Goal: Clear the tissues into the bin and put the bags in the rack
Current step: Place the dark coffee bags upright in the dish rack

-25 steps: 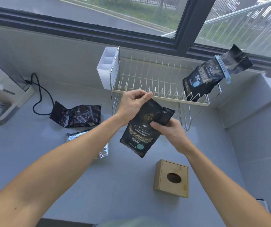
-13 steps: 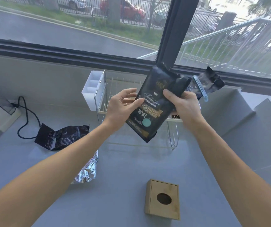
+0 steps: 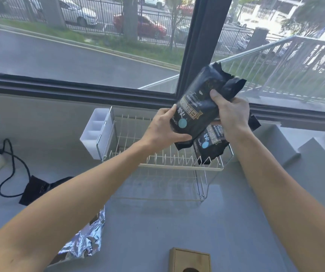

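Item: black bag (image 3: 201, 107), gripped by our left hand (image 3: 163, 130) at its lower edge and our right hand (image 3: 232, 114) near its top, above the rack's (image 3: 177, 166) right end. Risk: we may knock over the second bag (image 3: 208, 144) standing there.

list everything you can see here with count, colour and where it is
held bag: 1, black with gold print and a teal dot, held up over the rack's right end
bag in rack: 1, black, same print, standing at the rack's right end
bag on counter: 1, black, lying left, partly behind the left forearm
foil bag: 1, silver, crumpled, on the counter lower left
rack: 1, cream wire, against the wall under the window
caddy: 1, white, hung on the rack's left end
wooden box: 1, tan, bottom edge
cable: 1, black, far left
left hand: fingers grip the held bag's lower left edge
right hand: fingers grip its upper right part
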